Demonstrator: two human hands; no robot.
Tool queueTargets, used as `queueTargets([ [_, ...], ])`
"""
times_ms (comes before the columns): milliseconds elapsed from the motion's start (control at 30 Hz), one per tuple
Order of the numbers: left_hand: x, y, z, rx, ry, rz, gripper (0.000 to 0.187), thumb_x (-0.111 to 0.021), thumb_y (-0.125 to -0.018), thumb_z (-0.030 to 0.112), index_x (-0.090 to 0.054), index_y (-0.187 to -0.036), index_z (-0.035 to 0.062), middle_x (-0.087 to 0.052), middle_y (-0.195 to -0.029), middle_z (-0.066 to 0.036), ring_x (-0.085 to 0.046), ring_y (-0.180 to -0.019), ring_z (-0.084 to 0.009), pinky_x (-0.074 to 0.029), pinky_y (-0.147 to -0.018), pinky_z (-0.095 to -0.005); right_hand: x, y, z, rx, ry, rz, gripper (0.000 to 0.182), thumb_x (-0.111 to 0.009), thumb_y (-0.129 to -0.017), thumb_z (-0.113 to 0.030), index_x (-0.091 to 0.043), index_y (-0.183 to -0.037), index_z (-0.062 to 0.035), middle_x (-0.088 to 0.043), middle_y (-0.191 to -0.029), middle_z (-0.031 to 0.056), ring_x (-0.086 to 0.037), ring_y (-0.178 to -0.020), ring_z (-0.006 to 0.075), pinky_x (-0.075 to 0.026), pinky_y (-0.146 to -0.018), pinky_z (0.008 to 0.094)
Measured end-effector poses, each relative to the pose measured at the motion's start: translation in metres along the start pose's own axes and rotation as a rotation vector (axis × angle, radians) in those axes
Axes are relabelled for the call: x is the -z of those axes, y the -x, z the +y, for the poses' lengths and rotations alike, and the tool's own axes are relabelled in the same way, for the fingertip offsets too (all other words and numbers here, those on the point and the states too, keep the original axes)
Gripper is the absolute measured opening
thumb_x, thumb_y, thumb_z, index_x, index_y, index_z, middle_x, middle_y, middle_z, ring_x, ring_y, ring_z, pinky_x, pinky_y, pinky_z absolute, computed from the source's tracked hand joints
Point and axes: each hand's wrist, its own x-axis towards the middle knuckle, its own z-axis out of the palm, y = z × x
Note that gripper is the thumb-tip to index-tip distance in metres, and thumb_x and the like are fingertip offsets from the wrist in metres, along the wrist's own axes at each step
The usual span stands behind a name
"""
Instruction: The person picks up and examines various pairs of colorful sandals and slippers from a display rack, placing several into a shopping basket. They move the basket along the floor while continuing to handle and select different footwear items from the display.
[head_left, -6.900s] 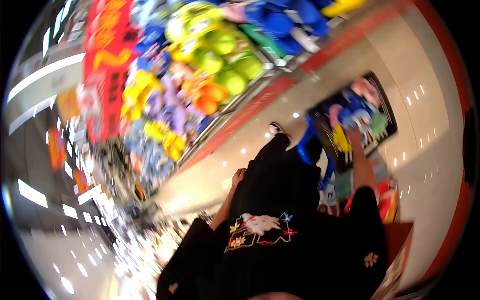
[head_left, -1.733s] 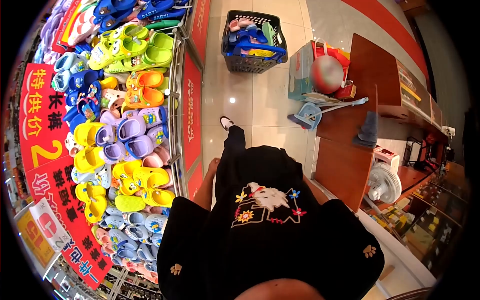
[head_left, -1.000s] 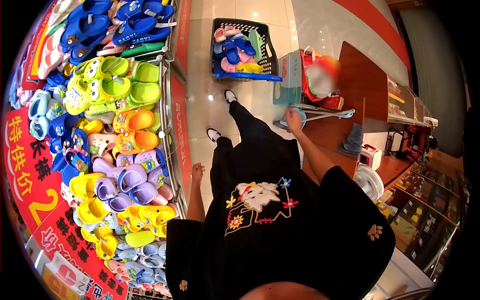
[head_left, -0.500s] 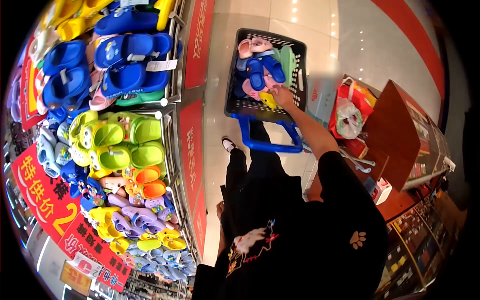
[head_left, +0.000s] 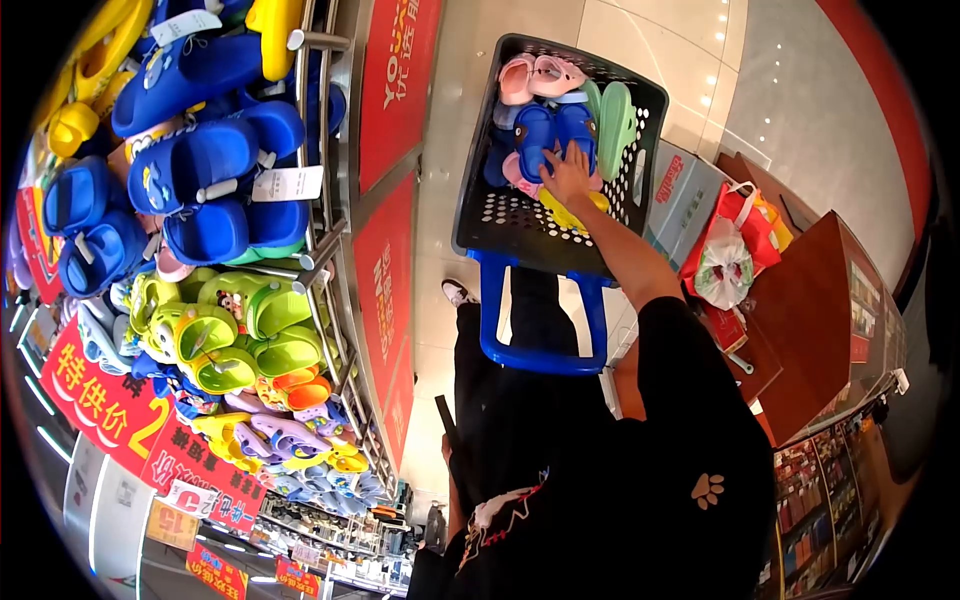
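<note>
A black shopping basket [head_left: 478,210] with a blue handle [head_left: 492,318] holds several clogs. My right hand [head_left: 567,180] reaches into it with fingers spread, touching a pair of blue clogs [head_left: 538,135]. Yellow footwear [head_left: 560,212] lies under that wrist. Pink clogs [head_left: 516,80] sit at the basket's far end, and a light green clog [head_left: 618,118] lies along its right side. Low beside my body, my left hand [head_left: 447,452] is mostly hidden; a dark strip [head_left: 447,424] sticks up next to it, and its fingers cannot be made out.
On the left, a metal rack [head_left: 322,240] carries blue clogs [head_left: 205,165], green clogs [head_left: 205,330] and other colours. Red price signs [head_left: 110,400] hang beyond. A brown counter [head_left: 800,325], a grey box [head_left: 680,195] and a red bag [head_left: 745,235] stand right of the basket.
My right hand has moved from the yellow footwear onto the blue clogs, its fingers now spread. The blue pair sits straighter, side by side. The view has shifted, and the dark strip has appeared beside my left hand.
</note>
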Motion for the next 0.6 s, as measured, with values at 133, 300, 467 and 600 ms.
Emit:
queueTargets([
  [133, -0.002, 0.001, 0.015, -0.005, 0.018, 0.007, 0.041, -0.043, -0.093, 0.043, -0.05, -0.109, 0.0061, -0.06, -0.089, -0.004, -0.053, -0.075, -0.0102, -0.043, -0.063, -0.0229, -0.003, -0.02, -0.003, -0.052, -0.005, -0.023, 0.04, -0.054, -0.081, -0.037, -0.061, -0.113, -0.0137, -0.048, -0.121, 0.0229, -0.043, -0.115, 0.0377, -0.032, -0.098, 0.049],
  [300, 0.0, -0.003, 0.027, -0.029, 0.056, 0.013, 0.043, -0.044, -0.093, 0.044, -0.049, -0.111, 0.0062, -0.06, -0.089, -0.004, -0.054, -0.075, -0.0102, -0.043, -0.063, -0.0231, 0.002, -0.027, -0.003, -0.097, -0.092, 0.108, 0.034, -0.057, -0.078, -0.026, -0.061, -0.105, -0.0052, -0.057, -0.104, 0.0142, -0.05, -0.106, 0.0327, -0.038, -0.089, 0.0453],
  [467, 0.011, -0.012, 0.01, -0.285, 0.113, -0.154, 0.037, -0.052, -0.093, 0.026, -0.047, -0.12, 0.0016, -0.059, -0.092, -0.005, -0.055, -0.081, -0.01, -0.046, -0.07, -0.0235, 0.027, -0.001, -0.009, -0.043, -0.189, 0.176, 0.033, -0.056, -0.082, -0.021, -0.061, -0.105, 0.0026, -0.057, -0.107, 0.0249, -0.053, -0.101, 0.0391, -0.041, -0.09, 0.0446],
  [600, -0.015, -0.024, 0.019, -0.257, 0.196, 0.034, 0.033, -0.049, -0.094, 0.022, -0.048, -0.119, 0.001, -0.059, -0.093, -0.005, -0.055, -0.081, -0.0113, -0.047, -0.071, -0.0253, 0.072, 0.021, -0.024, 0.061, -0.267, 0.276, 0.025, -0.052, -0.083, -0.015, -0.06, -0.096, 0.0042, -0.055, -0.095, 0.0221, -0.051, -0.092, 0.0394, -0.041, -0.08, 0.0457],
])
